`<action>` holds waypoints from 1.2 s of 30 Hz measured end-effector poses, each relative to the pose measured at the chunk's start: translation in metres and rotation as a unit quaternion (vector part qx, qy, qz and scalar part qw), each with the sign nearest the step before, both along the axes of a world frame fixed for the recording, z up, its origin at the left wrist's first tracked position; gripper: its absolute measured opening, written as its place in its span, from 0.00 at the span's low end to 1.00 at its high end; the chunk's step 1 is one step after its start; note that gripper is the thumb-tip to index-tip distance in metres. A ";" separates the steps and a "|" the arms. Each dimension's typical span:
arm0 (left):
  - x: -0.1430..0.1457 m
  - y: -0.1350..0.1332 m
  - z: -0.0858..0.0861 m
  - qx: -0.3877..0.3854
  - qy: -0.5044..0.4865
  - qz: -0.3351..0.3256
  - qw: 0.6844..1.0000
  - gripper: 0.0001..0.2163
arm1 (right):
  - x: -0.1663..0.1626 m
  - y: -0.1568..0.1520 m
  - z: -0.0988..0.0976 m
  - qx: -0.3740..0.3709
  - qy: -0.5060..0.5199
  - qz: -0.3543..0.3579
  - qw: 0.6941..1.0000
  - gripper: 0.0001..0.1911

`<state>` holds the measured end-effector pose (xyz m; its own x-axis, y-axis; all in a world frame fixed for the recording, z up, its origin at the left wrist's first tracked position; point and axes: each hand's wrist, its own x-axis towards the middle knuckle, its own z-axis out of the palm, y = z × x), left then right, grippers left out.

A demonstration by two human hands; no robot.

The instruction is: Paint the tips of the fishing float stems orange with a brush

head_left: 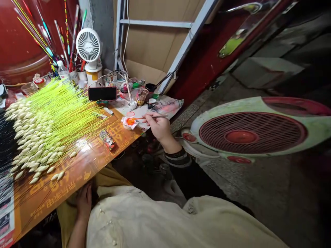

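Note:
My right hand [159, 125] pinches a thin paintbrush [152, 118], its tip loaded with orange paint. The tip sits over a small white dish lined with crumpled paper [128, 123], on a printed orange board [77, 175]. To the left lies a dense fan of white fishing float bodies with neon yellow stems [38, 134]. My left hand [84, 201] is low at the board's near edge, below the floats. It holds nothing I can see, and my pale sleeve [134, 213] hides part of the view around it.
A black phone [102, 93] lies beyond the floats, among paint jars and a paint-stained cloth [160, 108]. Behind stand a small white fan [88, 44] and several long float sticks [64, 38]. A large green and red floor fan [248, 132] stands on the right.

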<state>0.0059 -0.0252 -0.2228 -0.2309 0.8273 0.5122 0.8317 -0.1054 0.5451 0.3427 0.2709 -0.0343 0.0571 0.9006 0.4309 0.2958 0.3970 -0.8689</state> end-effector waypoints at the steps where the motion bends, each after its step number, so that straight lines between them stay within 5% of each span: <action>1: 0.002 0.007 -0.007 -0.001 -0.006 0.007 1.000 0.14 | 0.001 0.004 0.002 -0.002 -0.023 0.008 1.000 0.20; 4: 0.007 0.013 -0.020 0.005 -0.002 0.014 1.000 0.15 | 0.002 0.008 0.008 0.010 -0.050 0.024 0.998 0.20; 6: 0.015 0.011 -0.011 0.011 0.009 -0.014 1.000 0.12 | 0.002 0.007 0.010 0.028 -0.032 0.026 0.999 0.19; 11: 0.071 0.041 0.073 0.022 0.009 -0.163 0.986 0.10 | 0.002 -0.002 0.007 0.048 0.038 0.030 0.998 0.18; 14: 0.119 0.093 0.127 0.046 0.041 -0.277 0.959 0.17 | 0.002 -0.005 0.003 0.047 0.063 0.026 0.997 0.18; 17: 0.160 0.154 0.152 0.040 0.054 -0.281 0.957 0.23 | 0.003 -0.007 0.004 0.040 0.076 0.023 0.996 0.19; 21: 0.191 0.210 0.158 -0.089 0.099 -0.208 0.969 0.28 | 0.008 -0.009 0.007 0.037 0.075 0.033 0.996 0.20; 26: 0.205 0.227 0.166 -0.201 0.183 -0.155 0.950 0.27 | 0.015 -0.007 0.004 0.045 0.046 0.029 0.998 0.21; 31: 0.211 0.227 0.168 -0.211 0.254 -0.148 0.932 0.24 | 0.014 0.000 0.002 0.060 -0.028 0.032 0.997 0.19; 36: 0.210 0.230 0.152 -0.161 0.258 -0.162 0.939 0.22 | 0.011 0.004 0.006 0.073 -0.088 0.033 0.993 0.18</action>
<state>0.2159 0.2047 -0.0711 0.2699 0.9422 0.1987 0.9465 -0.2975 0.1248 0.3537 0.2748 -0.0281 -0.0877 0.8274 0.5547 0.4071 0.5380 -0.7382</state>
